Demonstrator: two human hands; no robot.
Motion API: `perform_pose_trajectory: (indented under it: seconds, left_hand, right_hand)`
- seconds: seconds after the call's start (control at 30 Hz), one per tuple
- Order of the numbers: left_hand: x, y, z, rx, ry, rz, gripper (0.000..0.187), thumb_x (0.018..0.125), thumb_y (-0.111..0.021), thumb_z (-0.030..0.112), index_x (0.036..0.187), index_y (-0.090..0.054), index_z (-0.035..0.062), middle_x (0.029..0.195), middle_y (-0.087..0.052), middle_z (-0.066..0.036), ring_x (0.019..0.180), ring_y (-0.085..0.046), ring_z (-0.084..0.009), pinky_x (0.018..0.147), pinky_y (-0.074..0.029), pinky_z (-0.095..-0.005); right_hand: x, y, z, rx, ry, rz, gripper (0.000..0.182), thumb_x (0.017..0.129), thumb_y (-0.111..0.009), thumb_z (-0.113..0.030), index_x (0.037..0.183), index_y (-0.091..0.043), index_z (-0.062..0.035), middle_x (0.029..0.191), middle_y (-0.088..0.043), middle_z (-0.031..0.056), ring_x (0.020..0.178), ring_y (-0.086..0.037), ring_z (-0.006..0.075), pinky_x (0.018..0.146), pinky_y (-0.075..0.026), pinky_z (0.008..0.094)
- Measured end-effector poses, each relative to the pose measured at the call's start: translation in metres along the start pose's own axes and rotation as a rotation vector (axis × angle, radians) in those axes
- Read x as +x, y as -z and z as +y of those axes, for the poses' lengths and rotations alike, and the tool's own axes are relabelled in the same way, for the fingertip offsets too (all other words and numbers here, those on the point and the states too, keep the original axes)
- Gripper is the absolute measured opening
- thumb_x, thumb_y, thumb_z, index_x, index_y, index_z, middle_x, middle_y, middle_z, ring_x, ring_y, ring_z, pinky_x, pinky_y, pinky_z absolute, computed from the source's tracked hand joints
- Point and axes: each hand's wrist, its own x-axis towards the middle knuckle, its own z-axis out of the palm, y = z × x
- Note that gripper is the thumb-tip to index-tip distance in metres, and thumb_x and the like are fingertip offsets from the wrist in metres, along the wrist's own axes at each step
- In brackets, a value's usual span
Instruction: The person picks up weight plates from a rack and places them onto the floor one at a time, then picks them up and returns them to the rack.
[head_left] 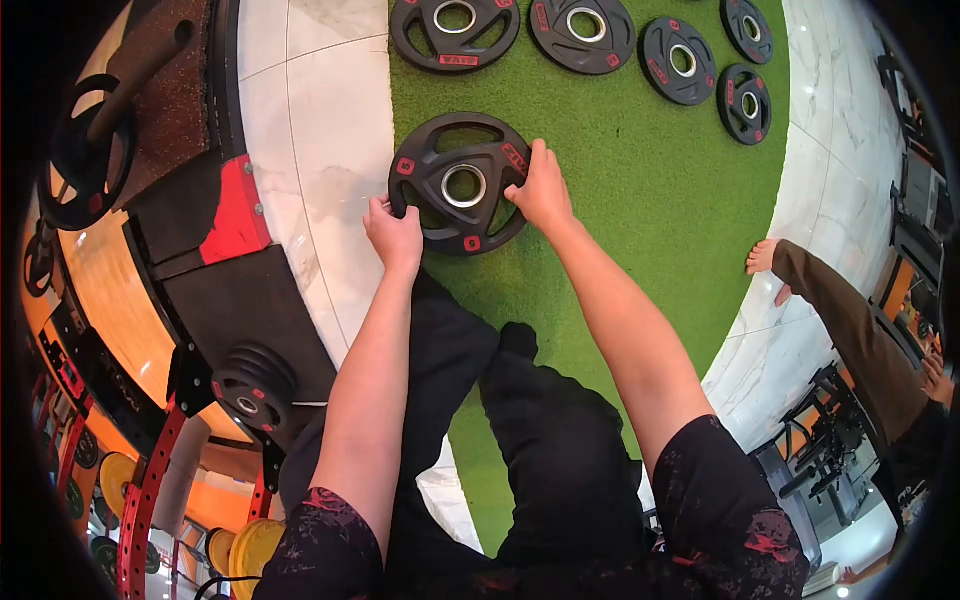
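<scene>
Both of my hands grip one black weight plate (483,215) with red labels and a metal ring at its centre hole. My left hand (396,236) holds its lower left rim, fingers curled round the edge. On the right side, my right hand (541,192) is closed on the rim, thumb on the plate's face. The plate lies over the edge of the green turf (600,150); whether it touches the turf, I cannot tell. Beyond it, two larger plates (485,52) (607,60) and several smaller ones (657,80) lie on the turf.
A rack's red corner (238,215) and black mat (240,305) are at the left, with stacked plates (265,375) below. My black-clad legs (550,450) are under my arms. At the right stands another person (850,330), barefoot, near gym machines (835,440).
</scene>
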Motion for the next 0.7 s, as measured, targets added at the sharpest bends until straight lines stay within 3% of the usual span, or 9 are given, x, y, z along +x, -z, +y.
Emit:
perform_pose_trajectory:
  seconds: [0.37,0.57,0.63,0.7]
  left_hand:
    - [0.012,-0.020,-0.005,-0.043,-0.016,0.026,0.033,0.080,-0.074,0.012,0.108,-0.059,0.0008,0.106,-0.063,-0.015,0.101,-0.061,-0.0311,0.092,-0.050,-0.0419]
    - [0.008,0.007,-0.002,-0.094,-0.046,-0.043,0.043,0.088,-0.072,0.015,0.125,-0.055,0.0018,0.116,-0.061,-0.015,0.102,-0.063,-0.0287,0.092,-0.050,-0.0415]
    - [-0.011,0.044,0.032,-0.093,-0.050,-0.051,0.050,0.093,-0.069,0.017,0.137,-0.050,0.0019,0.118,-0.061,-0.015,0.102,-0.063,-0.0266,0.093,-0.050,-0.0406]
    - [-0.034,0.081,0.061,-0.114,-0.092,-0.055,0.051,0.094,-0.068,0.017,0.139,-0.048,0.0018,0.119,-0.061,-0.014,0.101,-0.063,-0.0257,0.092,-0.051,-0.0401]
  right_hand:
    - [0.020,-0.007,-0.008,-0.174,0.009,0.084,0.073,0.073,-0.086,-0.012,0.130,-0.043,-0.0036,0.124,-0.046,0.0182,0.120,-0.055,0.0390,0.095,-0.055,0.0461]
    - [-0.004,0.017,-0.017,-0.241,0.059,0.055,0.082,0.079,-0.082,-0.018,0.147,-0.037,-0.0060,0.131,-0.046,0.0167,0.122,-0.055,0.0360,0.097,-0.055,0.0450]
    - [-0.026,0.044,-0.033,-0.247,0.048,0.053,0.085,0.082,-0.080,-0.021,0.151,-0.034,-0.0072,0.134,-0.046,0.0163,0.122,-0.055,0.0356,0.098,-0.054,0.0452]
    - [-0.057,0.071,-0.051,-0.179,0.044,0.081,0.081,0.086,-0.077,-0.026,0.152,-0.034,-0.0090,0.137,-0.045,0.0188,0.125,-0.053,0.0395,0.101,-0.050,0.0476]
